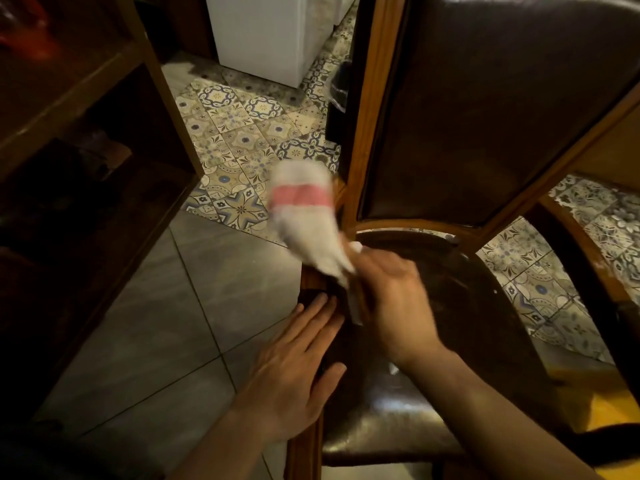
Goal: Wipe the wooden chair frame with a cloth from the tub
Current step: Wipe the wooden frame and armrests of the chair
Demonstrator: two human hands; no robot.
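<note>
A wooden chair frame (369,109) with a dark leather back and seat fills the right of the head view. My right hand (391,299) is closed around a white cloth with a pink stripe (304,216), which is blurred and flaps out to the upper left, over the seat's left rear corner. My left hand (294,368) lies flat, fingers together, on the left side rail of the seat and holds nothing. The tub is not in view.
A dark wooden shelf unit (86,140) stands on the left. A white appliance (270,32) is at the back on patterned floor tiles (239,133). Grey tiles (180,323) lie beside the chair. Another curved wooden chair part (595,258) is at the right.
</note>
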